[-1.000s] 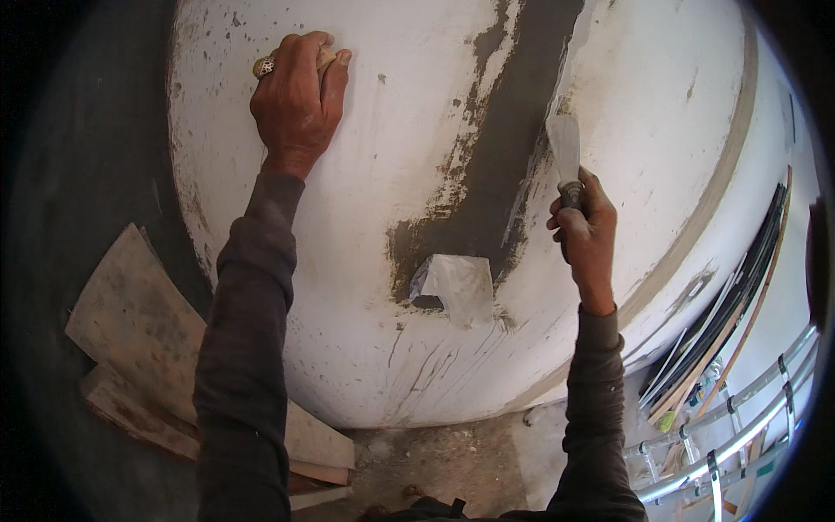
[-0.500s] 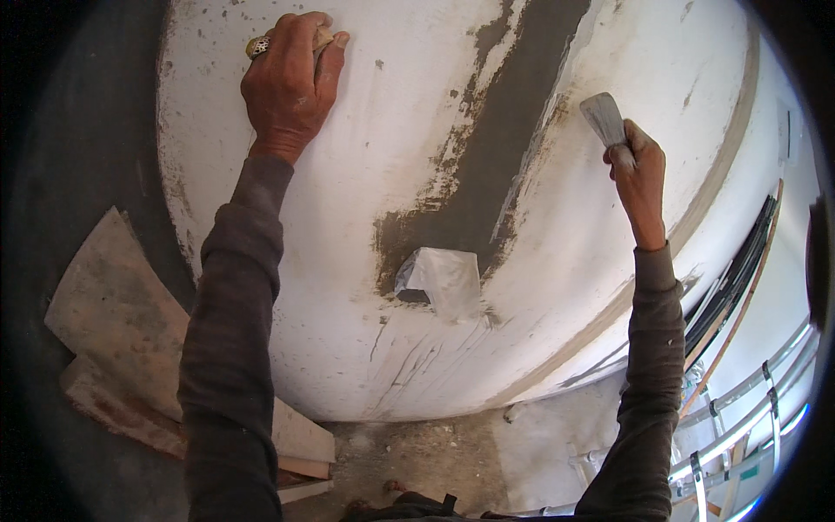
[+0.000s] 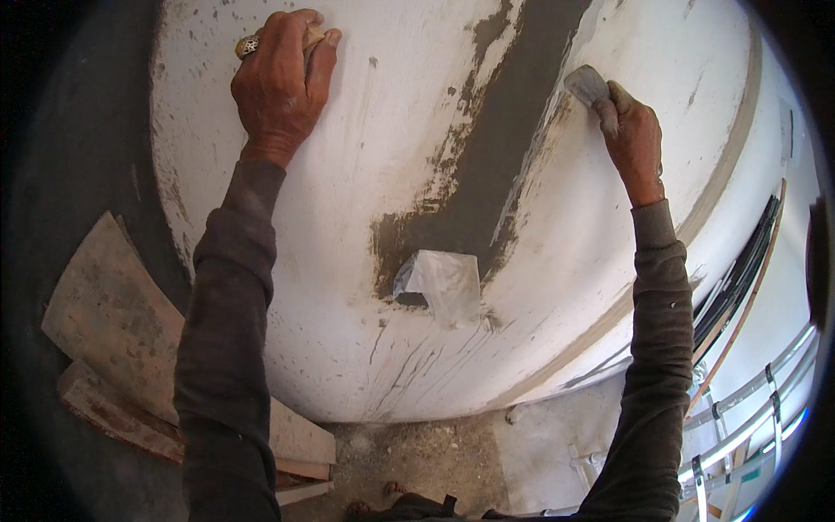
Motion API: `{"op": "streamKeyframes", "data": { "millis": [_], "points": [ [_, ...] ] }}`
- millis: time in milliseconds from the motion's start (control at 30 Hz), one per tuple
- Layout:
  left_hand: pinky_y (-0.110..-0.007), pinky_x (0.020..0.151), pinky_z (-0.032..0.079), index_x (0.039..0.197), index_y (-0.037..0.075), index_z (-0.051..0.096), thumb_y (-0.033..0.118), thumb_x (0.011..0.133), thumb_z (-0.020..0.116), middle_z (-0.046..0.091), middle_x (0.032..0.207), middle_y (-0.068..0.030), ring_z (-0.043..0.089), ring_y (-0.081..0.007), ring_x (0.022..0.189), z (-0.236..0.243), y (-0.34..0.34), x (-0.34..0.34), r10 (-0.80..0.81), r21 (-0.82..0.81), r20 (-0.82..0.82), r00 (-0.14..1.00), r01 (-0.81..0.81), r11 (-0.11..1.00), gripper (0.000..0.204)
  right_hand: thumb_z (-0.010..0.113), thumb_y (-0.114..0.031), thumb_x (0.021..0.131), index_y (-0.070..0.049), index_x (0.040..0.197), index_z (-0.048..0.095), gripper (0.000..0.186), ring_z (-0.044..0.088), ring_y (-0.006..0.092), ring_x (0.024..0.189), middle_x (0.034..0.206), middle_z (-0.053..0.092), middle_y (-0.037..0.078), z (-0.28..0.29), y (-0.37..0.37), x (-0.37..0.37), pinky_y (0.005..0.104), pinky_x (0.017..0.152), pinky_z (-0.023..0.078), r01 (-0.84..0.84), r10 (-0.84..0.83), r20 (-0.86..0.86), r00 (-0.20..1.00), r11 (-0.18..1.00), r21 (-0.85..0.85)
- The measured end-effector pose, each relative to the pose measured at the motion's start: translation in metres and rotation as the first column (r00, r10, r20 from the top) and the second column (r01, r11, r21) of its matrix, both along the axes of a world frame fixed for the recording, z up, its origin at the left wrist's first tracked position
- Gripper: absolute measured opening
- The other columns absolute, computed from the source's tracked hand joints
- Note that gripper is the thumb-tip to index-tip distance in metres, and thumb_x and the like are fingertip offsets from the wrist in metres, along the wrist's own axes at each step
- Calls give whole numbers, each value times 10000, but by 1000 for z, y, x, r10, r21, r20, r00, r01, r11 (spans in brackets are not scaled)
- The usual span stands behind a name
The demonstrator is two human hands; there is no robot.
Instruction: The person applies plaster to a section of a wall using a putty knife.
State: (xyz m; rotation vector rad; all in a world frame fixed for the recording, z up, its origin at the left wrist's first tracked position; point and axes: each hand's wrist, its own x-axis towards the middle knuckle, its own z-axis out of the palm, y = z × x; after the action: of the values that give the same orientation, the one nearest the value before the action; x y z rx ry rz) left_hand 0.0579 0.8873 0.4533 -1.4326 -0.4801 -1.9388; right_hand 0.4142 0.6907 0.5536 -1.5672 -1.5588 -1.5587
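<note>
My left hand (image 3: 283, 83), wearing a chunky ring, is high against the white wall (image 3: 330, 217). Its fingers are closed round something small and tan (image 3: 312, 36), mostly hidden, whose kind I cannot make out. In my right hand (image 3: 633, 143) is a putty knife (image 3: 587, 85), its greyish flat blade at the wall just right of the dark grey plaster strip (image 3: 496, 148). That strip has ragged edges on its left and runs down to a crumpled clear plastic sheet (image 3: 448, 283), which covers part of a box-shaped opening.
Worn boards (image 3: 117, 313) lean at the lower left. Metal ladder-like rails (image 3: 739, 444) stand at the lower right, below a bundle of dark pipes (image 3: 739, 270) along the side wall. The dusty floor (image 3: 417, 461) shows at the bottom.
My right hand has moved up and slightly left with the putty knife, its blade now tilted more to the left. My left hand has shifted slightly left.
</note>
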Motion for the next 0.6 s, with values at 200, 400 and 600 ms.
{"op": "streamKeyframes", "data": {
  "millis": [200,400,600],
  "points": [
    [-338,719,554,1112,98,624,230,937,661,680,999,-52,683,-204,856,-1,2,-1,15,-55,5,1000,-15,998,222,610,-285,945,-55,1183,669,336,682,385,805,872,704,204,3,-2,-3,461,718,540,32,-32,-9,999,998,-55],
    [-337,715,554,1110,101,626,237,940,660,682,998,-57,684,-205,846,0,2,0,30,-33,9,1000,-29,999,220,596,-289,950,-83,1187,677,324,685,390,825,867,699,213,-11,1,8,470,729,538,-13,12,-19,1000,999,-33],
    [-340,705,551,1108,107,629,260,948,656,683,997,-55,685,-207,845,-1,5,0,-5,-54,9,1000,6,999,223,598,-278,944,-73,1173,681,318,680,399,811,863,690,224,4,1,3,472,722,537,-47,46,-97,994,999,-1]
  ]
}}
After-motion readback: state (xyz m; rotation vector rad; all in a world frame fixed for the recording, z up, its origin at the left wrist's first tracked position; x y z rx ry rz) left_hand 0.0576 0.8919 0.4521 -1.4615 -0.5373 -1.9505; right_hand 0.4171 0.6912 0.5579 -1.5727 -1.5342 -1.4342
